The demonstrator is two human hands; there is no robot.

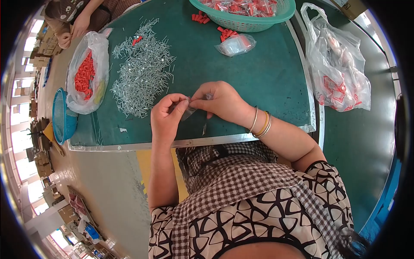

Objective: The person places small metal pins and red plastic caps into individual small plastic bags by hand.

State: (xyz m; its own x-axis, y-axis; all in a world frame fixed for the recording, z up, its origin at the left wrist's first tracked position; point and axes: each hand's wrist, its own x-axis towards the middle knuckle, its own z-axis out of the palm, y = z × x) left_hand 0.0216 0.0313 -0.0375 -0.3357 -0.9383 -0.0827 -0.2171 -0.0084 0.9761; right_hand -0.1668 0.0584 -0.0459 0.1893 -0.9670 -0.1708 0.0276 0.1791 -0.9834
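In the head view, the left hand (165,114) and right hand (224,101) meet over the near part of the surface (271,71), thumbs and fingers pinched nearly together on a small clear bag (188,114) between them. A glint within the right hand is too small to make out. Left of them lies a heap of screws (140,82); beyond it, a translucent bag (101,48) holds red plugs (85,75), next to a blue basket (58,116). At the far edge, a green basket (248,26) holds clear packets (254,8) with red pieces inside.
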